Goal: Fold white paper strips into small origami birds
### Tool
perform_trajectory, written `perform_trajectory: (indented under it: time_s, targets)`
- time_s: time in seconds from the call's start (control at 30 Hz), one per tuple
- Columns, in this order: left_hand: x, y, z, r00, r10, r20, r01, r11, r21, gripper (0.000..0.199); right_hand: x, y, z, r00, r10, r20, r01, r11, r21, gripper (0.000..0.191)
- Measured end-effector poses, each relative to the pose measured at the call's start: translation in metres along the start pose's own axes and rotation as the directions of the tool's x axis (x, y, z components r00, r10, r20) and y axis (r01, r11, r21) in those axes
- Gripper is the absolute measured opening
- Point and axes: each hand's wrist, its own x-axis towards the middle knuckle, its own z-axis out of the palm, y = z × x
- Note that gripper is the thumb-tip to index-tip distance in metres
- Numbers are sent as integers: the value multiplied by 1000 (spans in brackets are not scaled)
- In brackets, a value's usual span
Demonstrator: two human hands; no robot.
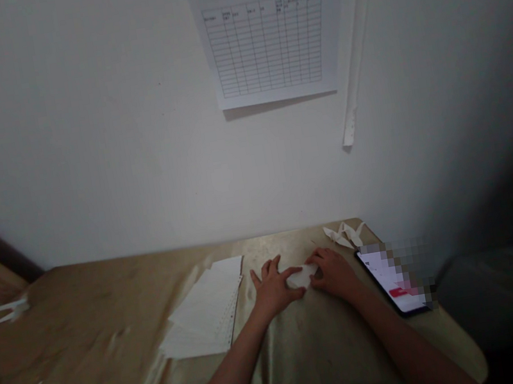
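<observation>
A small piece of white paper (300, 276) lies between my two hands above the cloth-covered table (319, 344). My left hand (274, 285) grips its left side between thumb and index finger, with the other fingers spread apart. At the paper's right side, my right hand (332, 273) pinches the edge with thumb and fingers. Left of my left hand rests a fanned stack of white sheets (206, 307), with punched holes along its right edge.
A lit phone (389, 278) lies right of my right hand. Folded white paper pieces (345, 234) sit behind it. White scraps (11, 311) lie at the far left. A printed table sheet (267, 47) hangs on the wall behind.
</observation>
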Motion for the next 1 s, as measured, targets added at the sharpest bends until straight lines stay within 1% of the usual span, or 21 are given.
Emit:
perform_trajectory:
  time_s: [0.17, 0.33, 0.5, 0.67, 0.77, 0.87, 1.0]
  targets:
    - [0, -1, 1, 1000, 0, 6, -1, 999, 36, 61, 5, 14, 1, 999, 37, 4, -37, 999, 30, 39]
    - [1, -2, 1, 1000, 4, 4, -5, 1000, 25, 62, 8, 27, 2, 998, 59, -25, -59, 998, 10, 33]
    - [1, -2, 1, 1000, 3, 4, -3, 1000, 5, 61, 10, 30, 8, 994, 90, -65, -92, 995, -25, 25]
    - [0, -1, 1, 1000, 4, 0, -4, 1000, 9, 61, 11, 31, 12, 990, 99, -99, -101, 995, -15, 25]
    - [0, -1, 0, 1000, -3, 4, 3, 1000, 7, 61, 10, 35, 12, 991, 95, -98, -92, 995, 35, 26]
    - [0, -1, 0, 1000, -2, 8, 2, 1000, 7, 59, 9, 41, 12, 990, 86, -110, -70, 987, 144, 24]
    - [-1, 0, -1, 1000, 6, 13, -6, 1000, 7, 60, 9, 44, 13, 988, 110, -113, -91, 982, 165, 22]
